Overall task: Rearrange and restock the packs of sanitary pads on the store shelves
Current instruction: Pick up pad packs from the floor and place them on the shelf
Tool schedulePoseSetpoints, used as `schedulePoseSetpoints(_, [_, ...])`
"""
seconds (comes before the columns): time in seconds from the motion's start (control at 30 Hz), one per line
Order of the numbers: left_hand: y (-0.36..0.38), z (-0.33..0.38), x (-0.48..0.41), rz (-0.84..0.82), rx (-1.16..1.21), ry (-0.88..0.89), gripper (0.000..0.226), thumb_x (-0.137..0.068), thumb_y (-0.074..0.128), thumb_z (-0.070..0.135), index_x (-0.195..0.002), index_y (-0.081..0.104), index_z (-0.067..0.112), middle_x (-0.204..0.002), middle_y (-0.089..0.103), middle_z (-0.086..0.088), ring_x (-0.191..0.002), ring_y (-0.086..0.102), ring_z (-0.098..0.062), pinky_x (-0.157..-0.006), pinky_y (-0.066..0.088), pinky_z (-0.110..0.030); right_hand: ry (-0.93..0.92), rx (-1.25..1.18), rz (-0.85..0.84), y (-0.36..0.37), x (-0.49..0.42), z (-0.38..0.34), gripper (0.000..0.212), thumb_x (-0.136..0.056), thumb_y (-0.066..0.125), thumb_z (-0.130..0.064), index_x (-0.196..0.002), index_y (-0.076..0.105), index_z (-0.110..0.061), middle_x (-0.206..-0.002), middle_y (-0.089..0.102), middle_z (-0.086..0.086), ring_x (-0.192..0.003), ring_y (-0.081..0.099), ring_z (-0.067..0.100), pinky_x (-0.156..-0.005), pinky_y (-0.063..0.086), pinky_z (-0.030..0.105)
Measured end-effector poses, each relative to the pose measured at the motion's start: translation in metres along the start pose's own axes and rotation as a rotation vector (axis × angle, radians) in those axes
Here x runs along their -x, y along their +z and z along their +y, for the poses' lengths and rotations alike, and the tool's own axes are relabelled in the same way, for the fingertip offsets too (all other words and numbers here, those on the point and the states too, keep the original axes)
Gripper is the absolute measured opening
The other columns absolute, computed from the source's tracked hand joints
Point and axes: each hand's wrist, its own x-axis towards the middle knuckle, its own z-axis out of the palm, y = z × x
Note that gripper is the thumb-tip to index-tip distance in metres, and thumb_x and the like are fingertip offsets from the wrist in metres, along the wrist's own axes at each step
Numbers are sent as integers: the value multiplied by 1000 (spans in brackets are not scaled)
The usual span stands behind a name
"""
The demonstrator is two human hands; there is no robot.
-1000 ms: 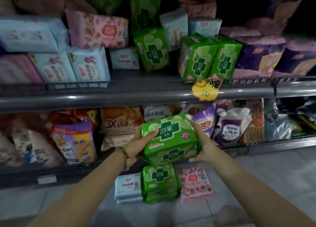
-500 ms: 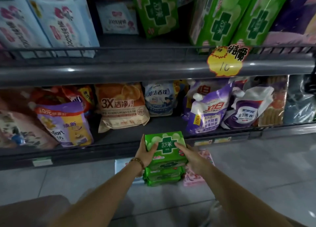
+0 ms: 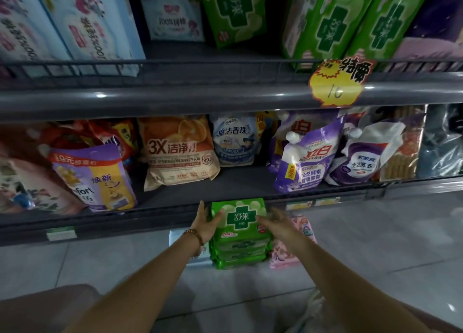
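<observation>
1. Resting atop a floor stack (image 3: 240, 256): green pack (image 3: 238, 220), labelled "舒莱".
2. Left hand (image 3: 206, 223) flat against its left side, fingers straight.
3. Right hand (image 3: 276, 222) blurred, fingers slack at right edge, gripping nothing.
4. Yellow tag (image 3: 337, 83): "10".

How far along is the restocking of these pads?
Done: green packs stand on the upper shelf. In hand: left hand and right hand flank the top pack of the floor stack, fingers straight. Left: that stack and the pink pack beside it need shelving.
</observation>
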Motion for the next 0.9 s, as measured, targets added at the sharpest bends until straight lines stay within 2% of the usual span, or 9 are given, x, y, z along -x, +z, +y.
schedulePoseSetpoints(0.07, [-8,22,9,10,-140,56,81,-96,52,33,-152,-1,11,-158,15,-8,-144,22,-21,-112,24,-29,-72,52,67,-12,12,-19,78,-82,75,-29,-147,34,-15,-145,41,6,-128,46,28,-101,43,36])
schedulePoseSetpoints(0.13, [-17,52,22,14,-259,132,76,-96,49,37,-152,6,9,-158,17,-9,-143,25,-22,-111,25,-29,-203,110,132,-30,28,-46,76,-82,75,-26,-146,35,-15,-147,38,6,-132,43,27,-103,42,37])
schedulePoseSetpoints(0.2, [-25,86,38,13,-314,227,69,-98,47,34,-152,12,8,-156,24,-9,-141,30,-22,-108,26,-25,-324,128,171,-50,48,-74,75,-83,75,-24,-147,36,-15,-148,39,6,-131,44,24,-103,42,37])
schedulePoseSetpoints(0.3, [-29,139,66,23,-411,397,60,-98,47,33,-148,24,10,-148,38,-5,-135,39,-21,-103,30,-20,-467,143,221,-84,83,-122,66,-85,72,-21,-144,39,-18,-140,43,1,-118,48,15,-86,41,25])
schedulePoseSetpoints(0.47, [-15,219,115,37,-492,653,46,-98,46,34,-141,39,18,-128,54,2,-121,50,-15,-87,40,-18,-667,-14,357,-132,132,-200,57,-85,71,-16,-137,48,-10,-139,51,9,-112,53,14,-88,40,26])
schedulePoseSetpoints(0.57, [1,261,137,65,-521,846,35,-97,48,35,-130,50,24,-112,57,10,-111,56,-11,-90,46,-23,-772,-70,394,-149,143,-234,61,-84,73,-21,-137,45,-14,-140,50,4,-114,55,16,-89,43,28])
schedulePoseSetpoints(0.7, [25,313,137,83,-521,950,55,-95,47,43,-145,31,24,-137,46,8,-122,47,-11,-99,42,-27,-845,3,456,-161,136,-266,74,-83,72,-36,-145,35,-19,-149,38,-2,-130,41,14,-98,34,25])
schedulePoseSetpoints(0.83, [47,345,120,54,-446,900,71,-95,46,45,-152,10,21,-156,22,6,-139,30,-16,-107,28,-25,-812,-46,467,-165,122,-290,105,-60,75,-68,-145,35,-21,-145,42,1,-132,43,20,-111,36,39])
schedulePoseSetpoints(0.9, [54,353,107,39,-376,833,78,-94,45,47,-152,2,20,-158,16,4,-141,28,-17,-109,26,-26,-784,-154,467,-173,115,-301,92,-69,75,-60,-142,37,-18,-139,46,1,-128,46,21,-106,39,36])
